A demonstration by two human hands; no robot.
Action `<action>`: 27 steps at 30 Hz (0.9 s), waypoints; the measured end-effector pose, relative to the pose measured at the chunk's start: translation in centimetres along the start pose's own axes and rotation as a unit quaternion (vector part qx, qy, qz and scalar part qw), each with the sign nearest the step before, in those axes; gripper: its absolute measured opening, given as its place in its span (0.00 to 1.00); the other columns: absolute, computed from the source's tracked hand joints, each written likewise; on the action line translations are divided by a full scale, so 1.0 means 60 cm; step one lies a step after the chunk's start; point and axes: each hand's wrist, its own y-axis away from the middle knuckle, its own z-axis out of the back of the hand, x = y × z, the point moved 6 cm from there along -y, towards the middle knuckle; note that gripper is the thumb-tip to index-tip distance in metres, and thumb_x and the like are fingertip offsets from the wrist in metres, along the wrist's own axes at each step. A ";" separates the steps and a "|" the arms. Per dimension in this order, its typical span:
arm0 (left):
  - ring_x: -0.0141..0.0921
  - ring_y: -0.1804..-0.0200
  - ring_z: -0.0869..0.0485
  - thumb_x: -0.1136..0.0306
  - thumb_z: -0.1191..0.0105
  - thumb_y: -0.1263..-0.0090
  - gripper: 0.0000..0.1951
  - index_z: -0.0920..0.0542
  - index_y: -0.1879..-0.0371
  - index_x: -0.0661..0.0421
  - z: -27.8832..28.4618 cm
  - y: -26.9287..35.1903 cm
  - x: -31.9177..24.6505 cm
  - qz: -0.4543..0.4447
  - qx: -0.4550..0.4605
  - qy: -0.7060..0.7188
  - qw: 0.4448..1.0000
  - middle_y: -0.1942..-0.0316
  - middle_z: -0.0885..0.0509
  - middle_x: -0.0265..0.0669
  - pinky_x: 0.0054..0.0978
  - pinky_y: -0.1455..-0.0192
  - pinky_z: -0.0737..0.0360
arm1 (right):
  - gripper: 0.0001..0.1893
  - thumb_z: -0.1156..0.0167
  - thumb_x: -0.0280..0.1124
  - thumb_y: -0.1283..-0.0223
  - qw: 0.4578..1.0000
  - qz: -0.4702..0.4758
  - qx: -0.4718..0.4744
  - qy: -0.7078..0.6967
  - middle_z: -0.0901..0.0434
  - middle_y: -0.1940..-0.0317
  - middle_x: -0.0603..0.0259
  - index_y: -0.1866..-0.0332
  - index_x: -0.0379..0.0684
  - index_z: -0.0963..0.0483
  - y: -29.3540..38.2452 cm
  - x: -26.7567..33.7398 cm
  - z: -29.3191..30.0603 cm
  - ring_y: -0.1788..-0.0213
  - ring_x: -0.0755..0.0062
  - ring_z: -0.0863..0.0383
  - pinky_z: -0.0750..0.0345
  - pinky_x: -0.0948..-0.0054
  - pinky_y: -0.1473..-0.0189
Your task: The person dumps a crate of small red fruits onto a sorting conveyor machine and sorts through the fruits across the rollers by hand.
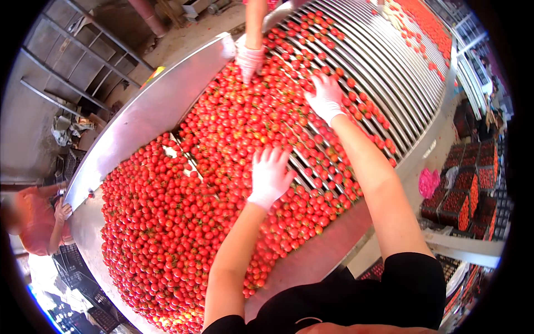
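A great heap of small red tomatoes [167, 225], some with green stems, fills a metal hopper and spreads onto a bed of metal rollers [367, 54]. My left hand [270, 175], in a white glove, lies over the tomatoes near the lower edge of the rollers, fingers spread. Farther up and to the right, my right hand [325, 95], gloved too, rests among tomatoes on the rollers with its fingers apart. Neither hand shows anything gripped, though the fingertips' contact with the tomatoes is partly hidden.
Across the hopper, a co-worker's gloved hand [250, 60] reaches into the tomatoes; another glove [390, 14] is at the far rollers. A person in orange [35, 221] stands at left by the metal side wall [158, 92]. Stacked crates of tomatoes [463, 183] and a pink bag [429, 183] are at right.
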 end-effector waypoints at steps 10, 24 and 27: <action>0.38 0.35 0.30 0.49 0.42 0.46 0.31 0.25 0.42 0.46 -0.068 -0.105 0.223 0.076 0.085 -0.057 0.992 0.43 0.24 0.36 0.75 0.36 0.45 | 0.26 0.34 0.47 0.51 0.989 0.113 -0.088 -0.029 0.28 0.43 0.50 0.47 0.44 0.23 0.020 0.268 -0.177 0.40 0.46 0.32 0.37 0.48 0.36; 0.42 0.34 0.32 0.57 0.40 0.47 0.29 0.25 0.42 0.50 -0.037 0.153 0.417 0.282 0.013 -0.170 0.944 0.41 0.25 0.37 0.60 0.33 0.39 | 0.27 0.37 0.42 0.47 0.815 0.309 0.251 -0.422 0.34 0.31 0.52 0.40 0.45 0.26 0.163 0.503 -0.308 0.33 0.51 0.32 0.36 0.56 0.29; 0.47 0.30 0.37 0.60 0.43 0.41 0.30 0.28 0.37 0.52 -0.019 0.207 0.376 0.282 0.003 -0.110 0.953 0.36 0.29 0.40 0.62 0.31 0.42 | 0.08 0.40 0.26 0.50 0.888 0.313 0.127 -0.312 0.21 0.64 0.51 0.64 0.40 0.23 0.035 0.440 -0.238 0.58 0.48 0.21 0.23 0.57 0.54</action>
